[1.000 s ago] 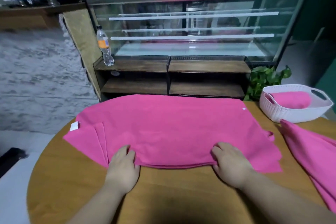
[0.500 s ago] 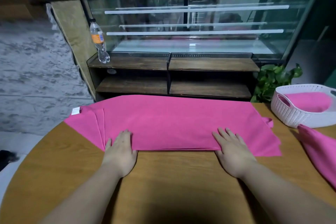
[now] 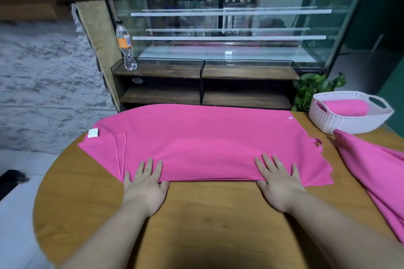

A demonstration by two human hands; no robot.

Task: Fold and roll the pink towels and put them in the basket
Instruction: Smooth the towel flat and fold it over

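Partway through, one rolled towel (image 3: 345, 107) sits in the white basket (image 3: 349, 124) as left hand (image 3: 145, 183) and right hand (image 3: 278, 183), grip spread flat, press a folded pink towel (image 3: 207, 142), not yet rolled, on the surface (image 3: 207, 214), a loose towel (image 3: 376, 170) waiting beside.

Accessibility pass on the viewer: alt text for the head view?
A person's left hand and right hand press flat on the near edge of a folded pink towel on a round wooden table. A white plastic basket, far right, holds one rolled pink towel.
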